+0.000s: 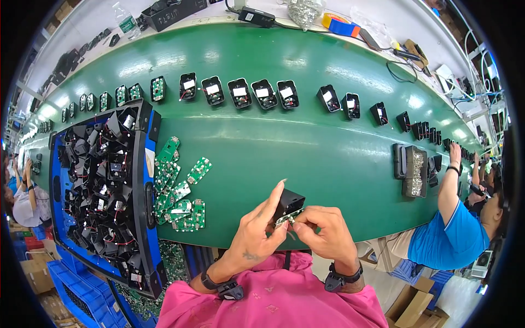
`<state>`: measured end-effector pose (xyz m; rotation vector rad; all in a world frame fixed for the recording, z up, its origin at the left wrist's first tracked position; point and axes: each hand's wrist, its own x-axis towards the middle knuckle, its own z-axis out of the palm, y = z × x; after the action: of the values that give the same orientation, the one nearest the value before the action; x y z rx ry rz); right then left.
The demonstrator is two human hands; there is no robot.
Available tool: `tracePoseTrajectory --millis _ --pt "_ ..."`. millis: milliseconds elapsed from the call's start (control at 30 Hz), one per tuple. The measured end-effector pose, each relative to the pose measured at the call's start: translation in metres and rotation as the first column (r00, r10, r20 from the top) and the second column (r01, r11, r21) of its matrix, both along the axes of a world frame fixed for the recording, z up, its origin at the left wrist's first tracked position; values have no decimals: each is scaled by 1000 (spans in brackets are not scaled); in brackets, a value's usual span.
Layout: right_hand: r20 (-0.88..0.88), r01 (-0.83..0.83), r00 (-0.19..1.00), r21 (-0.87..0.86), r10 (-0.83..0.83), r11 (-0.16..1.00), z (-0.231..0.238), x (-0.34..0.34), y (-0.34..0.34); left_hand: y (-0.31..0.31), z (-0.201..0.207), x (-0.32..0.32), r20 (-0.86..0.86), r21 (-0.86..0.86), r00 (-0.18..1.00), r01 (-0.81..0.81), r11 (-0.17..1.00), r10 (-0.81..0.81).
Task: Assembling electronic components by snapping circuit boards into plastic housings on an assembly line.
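Note:
Over the near edge of the green bench, my left hand [252, 234] grips a black plastic housing [291, 201], thumb below and index finger stretched up along its side. A green circuit board [287, 217] shows at the housing's near side, tilted toward me. The fingers of my right hand [327, 228] are closed in a pinch at the board's right end; their tips partly cover it. How far the board sits inside the housing is hidden. Loose green circuit boards [198, 170] lie in a pile to the left of my hands.
A blue-and-black crate [147, 180] full of black housings with wires stands at left. Housings with boards or white labels [239, 94] line the bench. A tray of small metal parts [415, 172] lies right, near a co-worker in a blue shirt [448, 235]. Tape rolls [340, 25] sit at the back.

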<state>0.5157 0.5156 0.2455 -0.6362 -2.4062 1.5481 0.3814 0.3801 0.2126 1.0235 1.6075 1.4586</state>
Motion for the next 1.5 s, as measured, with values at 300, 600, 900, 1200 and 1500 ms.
tracePoseTrajectory --millis 300,600,900,1200,1500 --pt "26 -30 999 -9 30 1000 -3 -3 2 -1 4 -6 -122 -19 991 59 998 -61" --pt "113 -54 992 -36 58 998 -5 -4 5 0 0 -6 -305 48 951 74 996 -56" --pt "139 54 990 -243 -20 969 -13 -1 2 1 -2 2 -350 65 936 0 998 23" --pt "133 137 984 -172 -115 975 -19 -3 -5 6 -5 5 -403 70 913 -46 996 70" --pt "-50 376 927 89 -373 922 -31 -2 -6 10 -18 -7 315 48 948 -64 997 46"
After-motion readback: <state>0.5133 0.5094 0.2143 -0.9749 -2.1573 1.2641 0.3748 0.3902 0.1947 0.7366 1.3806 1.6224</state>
